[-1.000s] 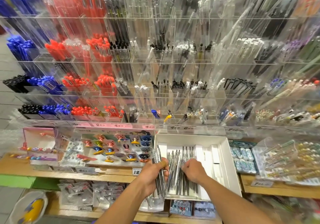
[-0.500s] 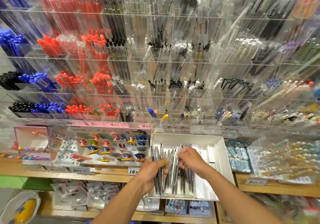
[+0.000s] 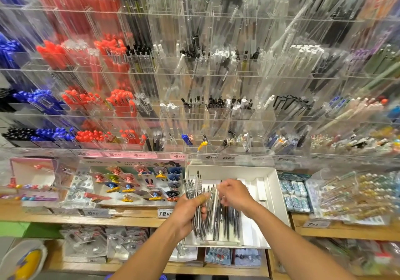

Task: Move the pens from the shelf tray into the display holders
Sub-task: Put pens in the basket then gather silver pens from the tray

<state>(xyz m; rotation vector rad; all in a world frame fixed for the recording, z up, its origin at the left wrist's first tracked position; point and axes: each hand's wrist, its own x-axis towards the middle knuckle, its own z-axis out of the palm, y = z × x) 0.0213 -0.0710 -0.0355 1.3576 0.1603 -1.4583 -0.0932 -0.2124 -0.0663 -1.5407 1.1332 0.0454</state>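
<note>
Head view: we stood at shelf w/ white tray.
Pens: silver bunch partly in tray, none yet in display holders above.
Left hand: fingers curled round bunch, prob. to collect a handful for one trip.
Right hand: fingers bent, pinching pens, feeding them leftward.

A stationery shop; clear acrylic holders crammed with pens; price tags on wooden shelves.
</note>
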